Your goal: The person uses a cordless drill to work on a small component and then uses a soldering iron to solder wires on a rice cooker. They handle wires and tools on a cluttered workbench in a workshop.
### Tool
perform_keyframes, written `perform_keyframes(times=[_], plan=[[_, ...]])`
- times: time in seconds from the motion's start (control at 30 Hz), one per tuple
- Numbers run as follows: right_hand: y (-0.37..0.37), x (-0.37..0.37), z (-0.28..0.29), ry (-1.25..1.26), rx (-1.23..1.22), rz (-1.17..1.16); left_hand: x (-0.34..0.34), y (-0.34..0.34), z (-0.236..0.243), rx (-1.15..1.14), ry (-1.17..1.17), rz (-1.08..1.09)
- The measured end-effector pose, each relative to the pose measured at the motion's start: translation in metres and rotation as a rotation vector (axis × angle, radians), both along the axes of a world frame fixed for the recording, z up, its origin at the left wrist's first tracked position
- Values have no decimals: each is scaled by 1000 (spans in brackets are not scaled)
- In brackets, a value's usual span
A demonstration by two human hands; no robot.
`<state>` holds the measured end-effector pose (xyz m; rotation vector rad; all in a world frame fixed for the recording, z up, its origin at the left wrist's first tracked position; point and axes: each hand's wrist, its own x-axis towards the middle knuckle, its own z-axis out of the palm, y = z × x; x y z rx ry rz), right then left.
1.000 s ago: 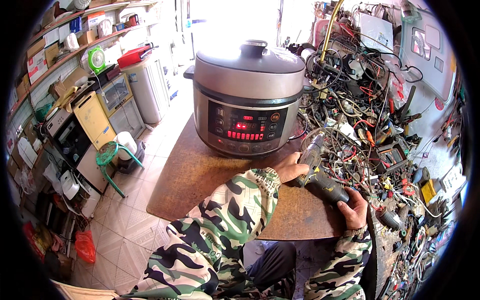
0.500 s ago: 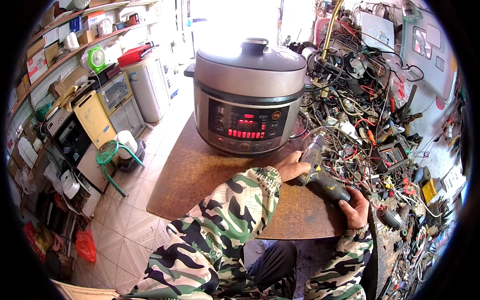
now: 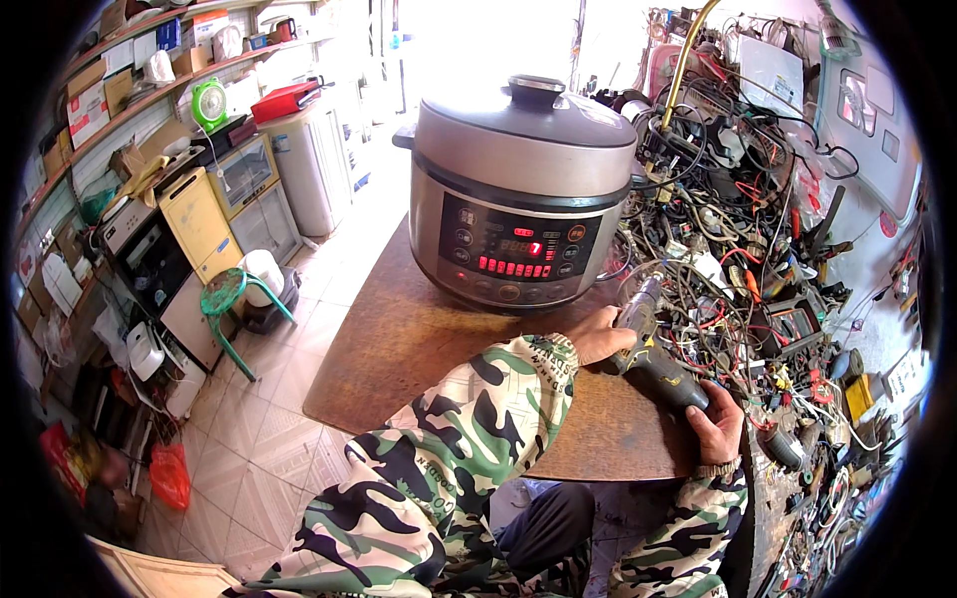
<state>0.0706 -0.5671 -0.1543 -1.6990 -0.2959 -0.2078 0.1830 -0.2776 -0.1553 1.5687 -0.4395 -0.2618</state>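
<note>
A black power tool (image 3: 666,377) with small yellow marks and a greyish metal nose lies slantwise at the right edge of the brown wooden table (image 3: 384,349). My left hand (image 3: 598,339) is closed on its middle, the fingertips partly hidden. Around its lower end my right hand (image 3: 718,427) is wrapped, thumb on the near side. Just beyond the hands stands a silver and black electric pressure cooker (image 3: 523,164), lid on, with red lights on its panel.
Tangled wires and loose parts (image 3: 738,229) are heaped along the right side, up to the table's edge. A green stool (image 3: 224,291) stands on the tiled floor at left. Shelves and cabinets (image 3: 194,224) line the left wall, and a red bag (image 3: 170,476) lies below.
The whole view has shifted, so the cooker and table sit slightly further right in the picture. The cooker's red display reads differently. Both hands keep their hold on the tool.
</note>
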Motion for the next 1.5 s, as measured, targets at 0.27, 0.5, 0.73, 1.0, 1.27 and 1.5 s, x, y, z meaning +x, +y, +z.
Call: perform_keyframes(times=[0.27,0.5,0.73,1.0,1.27,1.5], plan=[[2,-1,3,2,8,12,7,-2,-11,71,-108,117],[-3,0,-1,-5,-21,2,2,-3,0,63,-54,40],[0,2,1,1,-39,-8,-2,0,4,123,-115,136],[0,4,-1,-19,-73,-23,-3,0,2,114,-110,181],[-9,3,-6,-10,-73,-45,-8,-3,11,133,-94,107],[-4,4,-5,-7,-40,-23,-3,-2,5,162,-100,160]])
